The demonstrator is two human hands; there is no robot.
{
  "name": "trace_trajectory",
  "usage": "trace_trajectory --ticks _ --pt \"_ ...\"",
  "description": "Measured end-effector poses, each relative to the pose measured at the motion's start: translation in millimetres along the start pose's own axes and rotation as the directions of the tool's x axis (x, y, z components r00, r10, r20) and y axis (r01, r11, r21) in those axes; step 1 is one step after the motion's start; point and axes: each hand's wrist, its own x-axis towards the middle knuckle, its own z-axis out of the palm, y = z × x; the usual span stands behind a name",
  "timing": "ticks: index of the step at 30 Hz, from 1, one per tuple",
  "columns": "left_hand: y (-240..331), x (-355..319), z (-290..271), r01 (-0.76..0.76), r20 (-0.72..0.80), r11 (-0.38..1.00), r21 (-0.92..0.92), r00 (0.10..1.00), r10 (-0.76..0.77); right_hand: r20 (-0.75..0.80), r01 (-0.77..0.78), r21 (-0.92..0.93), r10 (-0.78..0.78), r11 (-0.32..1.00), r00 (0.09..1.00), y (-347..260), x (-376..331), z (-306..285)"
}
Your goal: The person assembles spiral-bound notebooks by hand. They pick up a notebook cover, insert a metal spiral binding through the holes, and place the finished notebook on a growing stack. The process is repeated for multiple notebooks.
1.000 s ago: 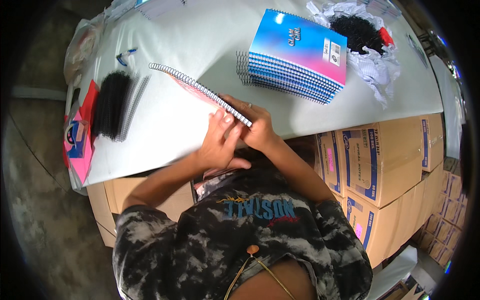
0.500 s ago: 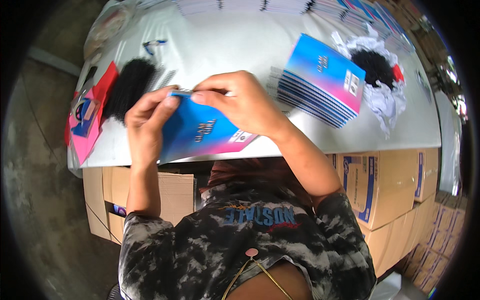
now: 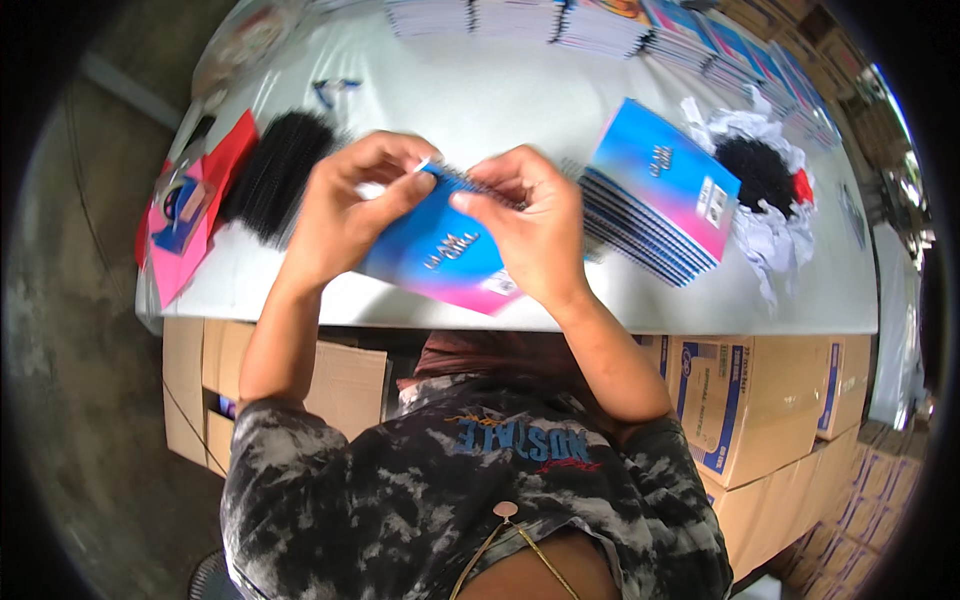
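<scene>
Compared with half a second ago, the blue-and-pink spiral notebook has shifted rightward over the table, and more of its binding shows between the hands, which have spread a little apart; the left hand pinches the binding's left end between thumb and fingers, a small whitish blur at the tips; the right hand grips the same edge farther along, thumb on the cover, the other fingers partly hidden; the notebook is tilted, just inside the near table edge. Close beside the left hand lies a bundle of black wire spirals, with blue-handled pliers beyond and a red sheet and pink sheet at the left border; just right of the right hand, a stack of spiral notebooks hems it in, backed by crumpled white paper around a black coil heap; rows of notebooks line the far edge; white tabletop stretches from the hands toward them, and cartons stand below the near edge, at right.
</scene>
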Motion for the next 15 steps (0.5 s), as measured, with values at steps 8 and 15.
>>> trace_trajectory --ticks 8,15 --pt "14 56 98 0.025 -0.096 0.926 -0.376 0.993 -0.065 -0.661 0.56 0.223 -0.299 0.798 0.688 -46 16 -79" --pt "-69 88 193 -0.216 -0.23 0.77 0.601 0.876 0.425 -0.62 -0.462 -0.782 -0.443 0.419 0.647 12 -56 -196"
